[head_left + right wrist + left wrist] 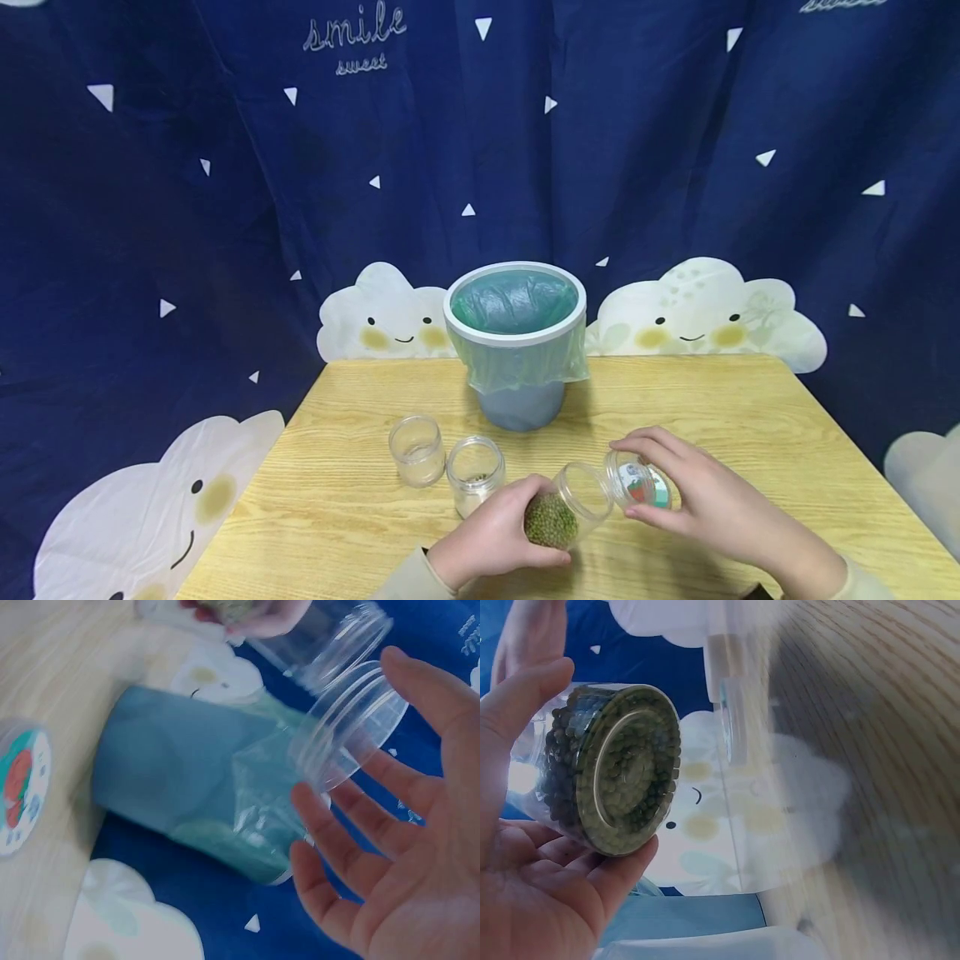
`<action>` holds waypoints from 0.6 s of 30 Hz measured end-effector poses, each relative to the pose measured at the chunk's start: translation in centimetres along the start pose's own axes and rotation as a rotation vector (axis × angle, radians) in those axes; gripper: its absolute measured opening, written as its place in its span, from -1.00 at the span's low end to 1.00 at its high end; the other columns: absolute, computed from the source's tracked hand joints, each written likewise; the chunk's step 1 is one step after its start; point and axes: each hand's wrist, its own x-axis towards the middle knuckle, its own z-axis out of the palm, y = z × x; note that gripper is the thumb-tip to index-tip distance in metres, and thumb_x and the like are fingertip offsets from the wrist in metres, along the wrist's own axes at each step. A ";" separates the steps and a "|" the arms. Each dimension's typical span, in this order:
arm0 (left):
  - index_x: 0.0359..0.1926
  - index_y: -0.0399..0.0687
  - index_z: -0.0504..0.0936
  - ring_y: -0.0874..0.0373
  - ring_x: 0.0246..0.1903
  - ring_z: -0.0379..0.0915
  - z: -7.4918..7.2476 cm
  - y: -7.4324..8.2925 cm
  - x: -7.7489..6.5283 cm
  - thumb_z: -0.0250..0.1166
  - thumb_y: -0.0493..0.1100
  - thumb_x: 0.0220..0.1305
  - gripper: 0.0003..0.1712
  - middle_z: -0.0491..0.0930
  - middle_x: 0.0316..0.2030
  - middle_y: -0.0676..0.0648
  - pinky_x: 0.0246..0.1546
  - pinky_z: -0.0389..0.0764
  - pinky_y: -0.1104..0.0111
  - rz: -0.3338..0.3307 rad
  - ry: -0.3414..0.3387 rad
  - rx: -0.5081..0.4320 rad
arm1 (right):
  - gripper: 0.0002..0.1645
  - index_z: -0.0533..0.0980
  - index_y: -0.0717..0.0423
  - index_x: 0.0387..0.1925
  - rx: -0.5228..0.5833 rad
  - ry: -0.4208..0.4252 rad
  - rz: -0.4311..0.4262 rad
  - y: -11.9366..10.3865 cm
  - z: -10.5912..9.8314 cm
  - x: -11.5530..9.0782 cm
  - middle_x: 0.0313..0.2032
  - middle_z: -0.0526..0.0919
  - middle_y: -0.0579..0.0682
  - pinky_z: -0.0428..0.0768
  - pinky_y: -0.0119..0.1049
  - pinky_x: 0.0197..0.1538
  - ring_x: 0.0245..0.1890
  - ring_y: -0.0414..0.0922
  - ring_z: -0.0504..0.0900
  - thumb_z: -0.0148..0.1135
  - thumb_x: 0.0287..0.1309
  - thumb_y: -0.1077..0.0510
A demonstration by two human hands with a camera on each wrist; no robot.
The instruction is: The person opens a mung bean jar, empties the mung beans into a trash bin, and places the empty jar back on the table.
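My left hand grips a clear plastic jar tilted on its side, its mouth turned to the right. Small green beans lie in its bottom part; the left wrist view shows the beans through the base. Between the thumb and fingers of my right hand is a clear ridged lid, held on edge close by the jar's mouth. Below it on the table lies a round lid with a coloured label, partly seen through the clear one in the head view.
Two open clear jars stand left of my hands: one farther left, the other with a little dark matter inside, partly behind my left hand. A grey-blue bin with a green bag liner stands at the back of the wooden table.
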 end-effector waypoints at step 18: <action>0.14 0.10 0.49 0.49 -0.08 0.48 0.1 0.0 -0.4 0.62 0.11 0.05 -0.30 0.61 -0.05 0.23 0.00 0.57 0.54 0.020 0.051 -0.057 | -0.31 0.57 -0.15 0.08 0.022 -0.356 0.029 3.7 3.1 -3.7 -0.02 0.59 -0.22 0.64 -0.27 -0.24 -0.18 -0.23 0.63 0.65 -0.10 -0.17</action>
